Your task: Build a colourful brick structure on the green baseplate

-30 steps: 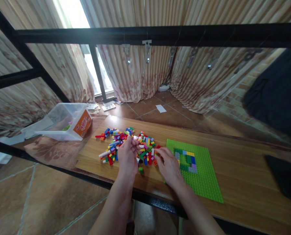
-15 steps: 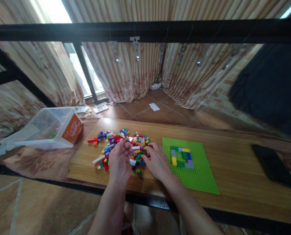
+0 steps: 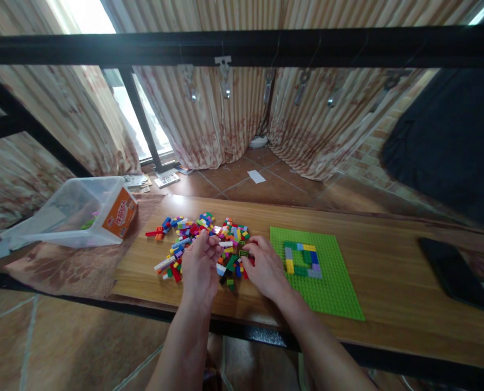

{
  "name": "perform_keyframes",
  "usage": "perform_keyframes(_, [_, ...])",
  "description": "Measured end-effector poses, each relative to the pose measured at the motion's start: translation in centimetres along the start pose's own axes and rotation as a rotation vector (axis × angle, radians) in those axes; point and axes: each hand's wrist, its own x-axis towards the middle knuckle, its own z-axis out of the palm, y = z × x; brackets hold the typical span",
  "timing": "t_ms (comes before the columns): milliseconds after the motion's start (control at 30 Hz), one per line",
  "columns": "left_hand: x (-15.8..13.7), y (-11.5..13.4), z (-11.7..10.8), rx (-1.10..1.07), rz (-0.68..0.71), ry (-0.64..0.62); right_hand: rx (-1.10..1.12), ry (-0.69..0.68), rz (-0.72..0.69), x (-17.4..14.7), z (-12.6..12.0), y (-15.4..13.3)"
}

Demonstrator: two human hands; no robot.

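A loose heap of colourful building bricks (image 3: 180, 243) lies on the wooden board. My left hand (image 3: 201, 263) rests over the middle of this heap, palm turned up and sideways, fingers loosely curled and nothing visible in them. At the heap's right edge, my right hand (image 3: 263, 266) pinches a dark green brick (image 3: 243, 253) between thumb and fingers. Just right of that hand lies a bright green baseplate (image 3: 335, 288). On it stands a square ring of bricks (image 3: 290, 267) in green, yellow, blue, purple and grey; a green brick sits inside the ring.
A clear plastic bin (image 3: 71, 239) with an orange label lies at the left, a few pieces inside. The wooden board (image 3: 392, 271) carries a dark phone (image 3: 456, 274) at the right. A black metal bar (image 3: 242, 49) with hanging clips crosses above the board.
My right hand has lifted slightly and turned, so the dark green brick at its fingertips shows more clearly. My left hand has stayed nearly still.
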Motion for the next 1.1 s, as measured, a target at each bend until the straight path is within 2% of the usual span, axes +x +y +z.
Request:
perform_keyframes(167, [0.0, 0.1, 0.0, 0.009, -0.001, -0.003, 0.0, -0.029, 0.008, 0.2, 0.4, 0.1])
perform_keyframes(300, [0.0, 0.0, 0.0, 0.011, 0.003, -0.01, 0.039, 0.001, -0.015, 0.2, 0.4, 0.2])
perform_keyframes(433, [0.1, -0.3, 0.0, 0.064, 0.019, -0.03, 0.148, 0.053, -0.043, 0.1, -0.5, 0.4])
perform_keyframes(533, [0.0, -0.5, -0.1, 0.186, 0.023, -0.064, 0.258, 0.078, 0.008, 0.2, -1.6, 1.2])
perform_keyframes(667, [-0.2, -1.1, 0.0, 0.419, 0.017, -0.155, 0.453, 0.122, 0.096, 0.3, -2.7, 2.3])
perform_keyframes(767, [-0.5, -2.1, 0.3, 0.557, 0.001, -0.25, 0.609, 0.152, 0.137, 0.1, -2.8, 2.1])
perform_keyframes(867, [-0.8, -3.1, 0.5, 0.572, -0.015, -0.37, 0.66, 0.142, 0.098, -0.2, -2.7, 0.9])
perform_keyframes(933, [-0.9, -3.5, 0.5, 0.551, -0.009, -0.405, 0.685, 0.092, 0.05, -0.3, -2.7, 0.2])
perform_keyframes(1033, [-0.6, -3.2, 0.3, 0.509, 0.019, -0.336, 0.704, 0.037, 0.022, -0.4, -3.2, -0.1])
perform_keyframes(1100, [-0.3, -2.7, 0.2, 0.481, 0.036, -0.247, 0.622, 0.009, 0.027, -0.5, -3.8, 0.1])
